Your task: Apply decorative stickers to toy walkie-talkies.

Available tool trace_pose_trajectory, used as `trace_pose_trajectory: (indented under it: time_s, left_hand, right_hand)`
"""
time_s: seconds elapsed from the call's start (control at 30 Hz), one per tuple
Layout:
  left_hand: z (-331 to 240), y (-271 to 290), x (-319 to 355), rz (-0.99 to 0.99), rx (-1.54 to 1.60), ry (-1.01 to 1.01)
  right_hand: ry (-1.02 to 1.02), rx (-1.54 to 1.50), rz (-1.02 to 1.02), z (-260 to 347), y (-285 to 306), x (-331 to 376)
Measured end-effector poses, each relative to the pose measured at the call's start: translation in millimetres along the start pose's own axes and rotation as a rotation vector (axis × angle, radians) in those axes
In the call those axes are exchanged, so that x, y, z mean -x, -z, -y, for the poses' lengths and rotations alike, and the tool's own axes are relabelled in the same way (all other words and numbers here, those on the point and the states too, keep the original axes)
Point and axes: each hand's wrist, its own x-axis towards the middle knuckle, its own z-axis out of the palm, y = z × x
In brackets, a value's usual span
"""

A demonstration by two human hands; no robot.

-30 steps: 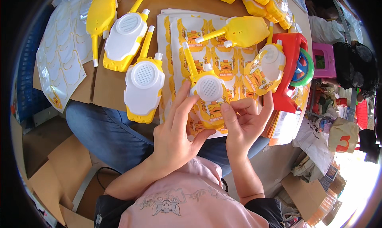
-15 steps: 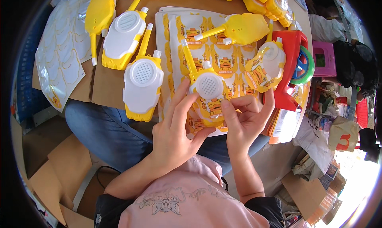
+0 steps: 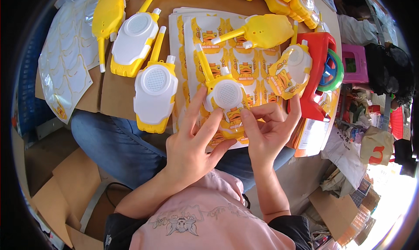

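A yellow toy walkie-talkie (image 3: 228, 94) with a round white speaker grille lies face up on printed sticker sheets (image 3: 246, 66). A cartoon sticker (image 3: 233, 119) covers its lower face. My left hand (image 3: 192, 138) holds the toy: the index finger lies along its left side, another fingertip presses just under the grille, and the thumb is by the bottom end. At the sticker's right edge, the thumb and index finger of my right hand (image 3: 268, 134) are closed together, while another finger points up toward a stickered walkie-talkie (image 3: 293, 71).
Unstickered walkie-talkies (image 3: 156, 97) lie to the left, near a peeled backing sheet (image 3: 65, 71). Another is face down (image 3: 268, 31) beyond the sheets. A red plastic holder (image 3: 321, 75) with a green-and-blue wheel stands right. Yellow toys (image 3: 301, 7) are piled at the back.
A left fingertip has moved from the grille's left edge down onto the sticker just below it. My right hand stays almost where it was.
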Motion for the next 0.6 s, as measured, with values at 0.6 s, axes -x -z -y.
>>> trace_pose_trajectory:
  time_s: [0.6]
  left_hand:
    - [1.1, -2.4, -2.2, -0.04, -0.085, -0.06]
  right_hand:
    - [-0.078, 0.05, -0.023, 5.8, -3.5, -5.8]
